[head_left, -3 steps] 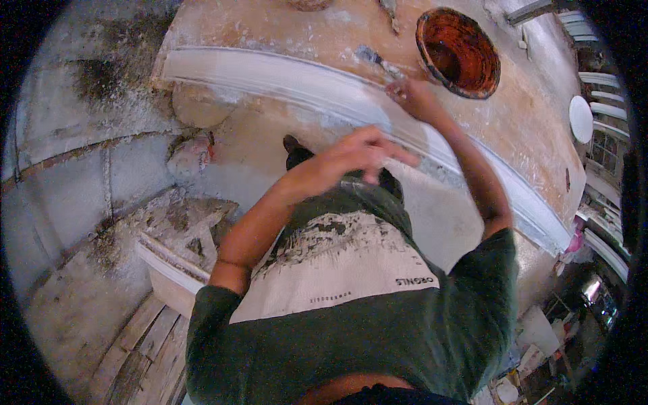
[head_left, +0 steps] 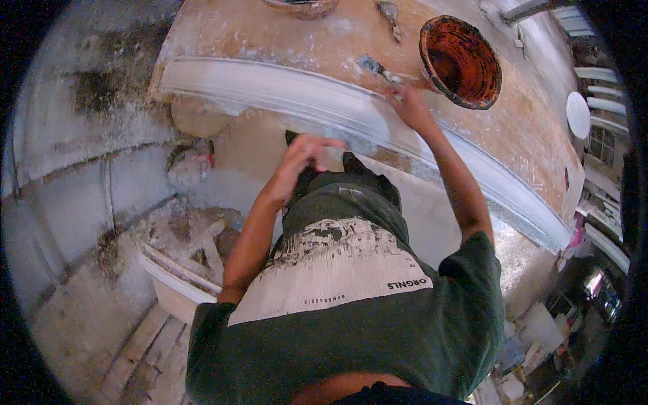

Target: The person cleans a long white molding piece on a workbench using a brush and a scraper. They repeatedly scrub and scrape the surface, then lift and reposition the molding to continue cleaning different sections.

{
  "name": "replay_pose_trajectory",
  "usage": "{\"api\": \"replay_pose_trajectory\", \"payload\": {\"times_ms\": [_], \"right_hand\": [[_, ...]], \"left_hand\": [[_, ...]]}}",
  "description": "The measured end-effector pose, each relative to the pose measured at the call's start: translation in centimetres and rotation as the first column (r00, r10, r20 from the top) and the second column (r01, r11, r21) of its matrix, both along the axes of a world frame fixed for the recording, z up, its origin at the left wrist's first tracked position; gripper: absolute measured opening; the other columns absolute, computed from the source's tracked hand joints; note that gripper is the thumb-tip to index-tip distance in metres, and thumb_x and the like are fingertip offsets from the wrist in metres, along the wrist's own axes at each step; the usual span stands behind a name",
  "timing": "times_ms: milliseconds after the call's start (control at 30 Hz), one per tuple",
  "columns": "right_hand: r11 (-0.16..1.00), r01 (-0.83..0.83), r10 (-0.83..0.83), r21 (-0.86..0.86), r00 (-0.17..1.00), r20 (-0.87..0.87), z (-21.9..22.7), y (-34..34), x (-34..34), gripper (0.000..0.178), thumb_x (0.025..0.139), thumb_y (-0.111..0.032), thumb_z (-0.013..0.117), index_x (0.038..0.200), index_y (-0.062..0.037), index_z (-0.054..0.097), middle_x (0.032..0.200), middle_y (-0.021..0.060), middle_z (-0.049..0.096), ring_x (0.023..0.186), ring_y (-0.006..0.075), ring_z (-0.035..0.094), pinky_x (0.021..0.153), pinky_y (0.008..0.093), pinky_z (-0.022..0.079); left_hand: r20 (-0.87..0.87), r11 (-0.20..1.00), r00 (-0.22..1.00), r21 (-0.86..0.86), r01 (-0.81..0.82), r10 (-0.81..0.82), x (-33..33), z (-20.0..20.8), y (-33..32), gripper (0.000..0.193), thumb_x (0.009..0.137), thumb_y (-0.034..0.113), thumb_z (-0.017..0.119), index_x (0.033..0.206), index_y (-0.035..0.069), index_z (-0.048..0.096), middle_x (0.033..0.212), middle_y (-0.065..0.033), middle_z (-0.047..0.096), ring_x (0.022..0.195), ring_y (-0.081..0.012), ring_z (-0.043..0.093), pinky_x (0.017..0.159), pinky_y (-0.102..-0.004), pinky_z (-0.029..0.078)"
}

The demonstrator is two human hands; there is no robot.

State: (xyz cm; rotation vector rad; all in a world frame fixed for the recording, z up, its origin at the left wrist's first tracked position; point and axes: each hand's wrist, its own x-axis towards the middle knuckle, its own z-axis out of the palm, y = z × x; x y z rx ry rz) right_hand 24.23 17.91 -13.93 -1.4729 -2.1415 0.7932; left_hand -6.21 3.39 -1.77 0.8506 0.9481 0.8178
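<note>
We're holding left hand [head_left: 308, 156] loosely open, right hand [head_left: 409, 106] near putty knife [head_left: 378, 69] on desk [head_left: 297, 42], grip impossible to tell; judging tool light, stiff, best held by handle.

Head view: left one of two side-by-side fisheye cameras worn on person's head. Faces steeply down, picture upright. Landmark: white moulding [head_left: 270, 84], bowed by lens, running across whole work area. Camera sits above and on person's side of moulding; green shirt [head_left: 344, 344] nearest lens, between camera and moulding. Tabletop [head_left: 324, 40] farther off, reaching beyond moulding. Coverage very wide, stretching past both moulding ends to dark rim.
</note>
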Motion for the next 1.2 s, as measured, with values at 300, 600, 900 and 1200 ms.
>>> {"api": "replay_pose_trajectory", "payload": {"times_ms": [300, 600, 900, 1200], "right_hand": [[0.986, 0.149, -0.166, 0.073, 0.897, 0.41, -5.8, 7.6, -2.0, 0.029, 0.074, -0.01, 0.067, 0.103, -0.0045, 0.065, 0.091, 0.0215, 0.064, 0.088, 0.0381, 0.062, 0.077, 0.0446, 0.048], [0.715, 0.687, -0.699, 0.127, 0.707, 0.109, 0.9, -4.0, -10.4, 0.028, 0.085, -0.013, 0.058, 0.11, -0.0005, 0.059, 0.101, 0.0254, 0.059, 0.093, 0.0398, 0.057, 0.082, 0.0466, 0.046], [-0.461, 0.836, -0.883, -0.297, -0.398, 0.251, -8.1, -44.4, -19.6, 0.048, 0.078, -0.018, 0.066, 0.12, -0.0005, 0.053, 0.112, 0.0203, 0.06, 0.105, 0.0321, 0.059, 0.089, 0.0411, 0.047], [-0.759, 0.137, -0.456, -0.637, -0.809, 0.37, -22.0, -71.1, -43.2, 0.028, 0.083, -0.026, 0.055, 0.103, -0.0078, 0.064, 0.089, 0.0137, 0.065, 0.084, 0.0268, 0.063, 0.07, 0.0414, 0.05]], "left_hand": [[-0.36, 0.96, 0.924, -0.19, -0.207, 0.128, -16.8, -9.6, 1.7, 0.028, 0.096, 0.036, 0.052, 0.102, 0.01, 0.057, 0.116, -0.0063, 0.063, 0.085, -0.0111, 0.057, 0.078, -0.0295, 0.047], [-0.369, 0.963, 0.912, 0.123, 0.238, -0.178, -19.9, -11.7, 17.9, 0.029, 0.096, 0.034, 0.053, 0.104, 0.006, 0.058, 0.112, -0.0051, 0.063, 0.087, -0.0151, 0.055, 0.081, -0.0295, 0.045], [-0.501, 0.319, 0.339, 0.128, 0.939, -0.796, -5.6, -9.5, 19.0, 0.019, 0.094, 0.023, 0.059, 0.097, 0.004, 0.055, 0.107, -0.0078, 0.063, 0.084, -0.0156, 0.054, 0.079, -0.0297, 0.045], [-0.55, -0.218, 0.016, 0.357, 0.908, -0.835, 12.3, -5.5, 2.0, 0.015, 0.093, 0.015, 0.059, 0.103, 0.004, 0.056, 0.106, -0.0068, 0.062, 0.08, -0.016, 0.054, 0.073, -0.0297, 0.047]]}}
